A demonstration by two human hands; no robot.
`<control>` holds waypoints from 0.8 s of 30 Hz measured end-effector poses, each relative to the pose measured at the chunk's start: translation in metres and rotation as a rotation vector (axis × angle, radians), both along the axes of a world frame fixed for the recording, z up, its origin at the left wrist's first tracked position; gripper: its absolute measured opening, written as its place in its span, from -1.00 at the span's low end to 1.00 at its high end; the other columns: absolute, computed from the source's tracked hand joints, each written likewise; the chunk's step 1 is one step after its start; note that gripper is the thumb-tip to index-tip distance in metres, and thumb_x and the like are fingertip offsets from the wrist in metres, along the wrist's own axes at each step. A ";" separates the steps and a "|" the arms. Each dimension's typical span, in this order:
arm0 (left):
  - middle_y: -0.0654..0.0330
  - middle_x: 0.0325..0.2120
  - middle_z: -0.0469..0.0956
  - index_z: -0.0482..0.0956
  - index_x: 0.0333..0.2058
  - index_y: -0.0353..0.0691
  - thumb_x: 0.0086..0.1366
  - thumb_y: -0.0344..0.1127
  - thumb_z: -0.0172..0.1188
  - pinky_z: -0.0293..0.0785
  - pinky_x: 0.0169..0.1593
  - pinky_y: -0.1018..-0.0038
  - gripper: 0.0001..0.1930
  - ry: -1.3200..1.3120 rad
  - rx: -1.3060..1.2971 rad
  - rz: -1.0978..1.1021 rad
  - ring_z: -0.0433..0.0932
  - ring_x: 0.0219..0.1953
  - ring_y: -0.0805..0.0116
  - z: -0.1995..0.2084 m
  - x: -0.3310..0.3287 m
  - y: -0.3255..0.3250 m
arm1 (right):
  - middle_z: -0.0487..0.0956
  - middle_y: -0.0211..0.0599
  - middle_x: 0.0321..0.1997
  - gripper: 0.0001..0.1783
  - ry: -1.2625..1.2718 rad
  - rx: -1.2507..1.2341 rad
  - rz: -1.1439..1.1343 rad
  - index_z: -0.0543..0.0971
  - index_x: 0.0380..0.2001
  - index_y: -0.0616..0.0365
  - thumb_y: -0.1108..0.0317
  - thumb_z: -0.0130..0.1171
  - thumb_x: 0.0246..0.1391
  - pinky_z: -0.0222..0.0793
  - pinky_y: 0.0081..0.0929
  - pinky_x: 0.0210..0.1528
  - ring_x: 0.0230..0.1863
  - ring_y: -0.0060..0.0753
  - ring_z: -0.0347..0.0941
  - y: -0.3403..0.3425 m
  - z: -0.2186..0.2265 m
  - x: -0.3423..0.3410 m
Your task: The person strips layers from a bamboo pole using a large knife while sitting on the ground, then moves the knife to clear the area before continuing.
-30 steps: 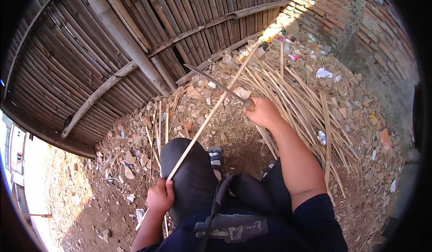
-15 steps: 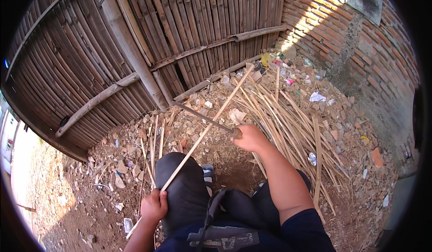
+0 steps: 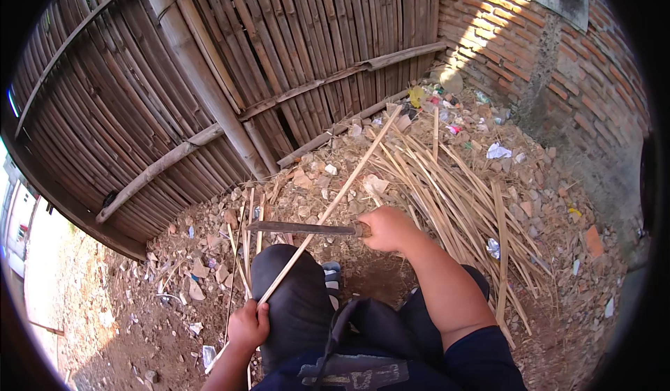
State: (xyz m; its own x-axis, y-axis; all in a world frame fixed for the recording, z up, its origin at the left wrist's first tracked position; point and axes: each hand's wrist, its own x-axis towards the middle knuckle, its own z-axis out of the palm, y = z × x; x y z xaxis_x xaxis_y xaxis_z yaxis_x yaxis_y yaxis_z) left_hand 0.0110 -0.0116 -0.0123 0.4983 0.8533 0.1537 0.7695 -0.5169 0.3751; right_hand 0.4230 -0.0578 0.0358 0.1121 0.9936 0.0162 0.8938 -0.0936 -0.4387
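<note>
My left hand [image 3: 248, 324] is closed round the lower part of a long pale bamboo strip [image 3: 349, 182], beside my left knee. The strip slants up and away to the right across the knee, its far end over the rubble. In my right hand [image 3: 388, 229] is the short handle of a machete [image 3: 307, 228]. Its dark blade points left, nearly level, and crosses the strip above the knee. Whether the edge bites into the strip I cannot tell.
A heap of split bamboo strips [image 3: 453, 202] lies to the right, and a few more strips [image 3: 244, 244] lie left of my knee. Stony rubble and litter cover the ground. A bamboo fence [image 3: 314, 35] stands ahead, a brick wall [image 3: 502, 49] at the right.
The machete has come down along the strip toward my knee, and its blade has swung from slanting up-left to nearly level. My left hand keeps hold of the strip.
</note>
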 end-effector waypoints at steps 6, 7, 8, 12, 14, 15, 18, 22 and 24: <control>-0.14 -0.67 0.53 0.43 -0.49 -0.22 0.43 -0.07 0.11 0.46 -0.45 -0.11 -0.62 0.033 -0.011 0.013 0.56 -0.57 -0.27 0.004 0.007 -0.001 | 0.69 0.07 -0.18 -0.58 0.219 -0.063 -0.365 0.68 -0.08 0.14 0.13 0.35 0.04 0.53 -0.08 -0.05 -0.13 0.13 0.63 -0.004 -0.003 0.040; -0.14 -0.67 0.53 0.43 -0.49 -0.22 0.43 -0.07 0.11 0.46 -0.45 -0.11 -0.62 0.031 -0.010 0.014 0.56 -0.57 -0.27 0.003 0.005 0.000 | 0.68 0.07 -0.18 -0.58 0.213 -0.063 -0.358 0.68 -0.08 0.15 0.14 0.35 0.04 0.53 -0.08 -0.04 -0.11 0.13 0.62 -0.004 0.004 0.032; -0.15 -0.66 0.53 0.43 -0.48 -0.21 0.44 -0.06 0.11 0.46 -0.45 -0.11 -0.62 0.023 -0.005 0.013 0.56 -0.57 -0.28 0.001 0.004 0.001 | 0.68 0.08 -0.19 -0.58 0.207 -0.064 -0.350 0.67 -0.08 0.16 0.14 0.35 0.04 0.53 -0.07 -0.04 -0.10 0.13 0.62 -0.004 0.007 0.027; -0.16 -0.66 0.54 0.43 -0.49 -0.21 0.44 -0.05 0.11 0.45 -0.45 -0.12 -0.61 0.008 -0.001 0.005 0.56 -0.57 -0.29 -0.005 0.002 0.001 | 0.67 0.06 -0.24 -0.59 0.107 -0.088 -0.086 0.68 -0.11 0.09 0.14 0.36 -0.01 0.53 -0.01 -0.02 -0.12 0.14 0.62 -0.003 0.008 -0.003; -0.16 -0.66 0.54 0.43 -0.49 -0.21 0.44 -0.05 0.11 0.45 -0.45 -0.12 -0.61 0.015 -0.002 0.011 0.56 -0.57 -0.29 -0.002 0.001 0.001 | 0.67 0.04 -0.26 -0.62 0.055 -0.096 -0.023 0.68 -0.15 0.05 0.14 0.36 -0.05 0.53 0.00 -0.02 -0.13 0.14 0.62 -0.001 0.013 -0.015; -0.15 -0.66 0.54 0.43 -0.49 -0.21 0.43 -0.06 0.12 0.44 -0.45 -0.12 -0.62 0.016 -0.007 0.017 0.56 -0.57 -0.29 -0.001 0.000 0.000 | 0.67 0.03 -0.26 -0.61 0.002 -0.124 0.025 0.68 -0.14 0.04 0.15 0.36 -0.05 0.54 -0.01 -0.02 -0.12 0.13 0.62 0.001 0.014 -0.017; -0.15 -0.66 0.53 0.43 -0.49 -0.22 0.43 -0.07 0.13 0.44 -0.46 -0.11 -0.62 -0.005 0.009 0.020 0.56 -0.57 -0.28 -0.007 -0.002 0.001 | 0.69 0.02 -0.24 -0.59 -0.036 -0.110 0.021 0.68 -0.08 0.02 0.15 0.36 -0.03 0.55 -0.07 -0.04 -0.11 0.09 0.63 0.000 0.012 -0.003; -0.14 -0.67 0.54 0.42 -0.51 -0.21 0.43 -0.09 0.13 0.44 -0.46 -0.11 -0.62 -0.004 0.039 0.009 0.56 -0.58 -0.27 -0.001 0.005 -0.001 | 0.69 0.01 -0.19 -0.57 0.195 -0.044 -0.341 0.68 -0.03 0.03 0.14 0.36 0.04 0.54 -0.11 -0.03 -0.10 0.06 0.63 0.002 -0.015 0.040; -0.14 -0.66 0.54 0.42 -0.50 -0.22 0.43 -0.09 0.13 0.45 -0.46 -0.11 -0.62 0.010 0.036 0.010 0.56 -0.58 -0.27 -0.001 0.005 -0.001 | 0.69 0.00 -0.19 -0.57 0.246 -0.037 -0.464 0.67 -0.02 0.04 0.13 0.35 0.05 0.54 -0.12 -0.02 -0.10 0.06 0.63 0.001 -0.012 0.043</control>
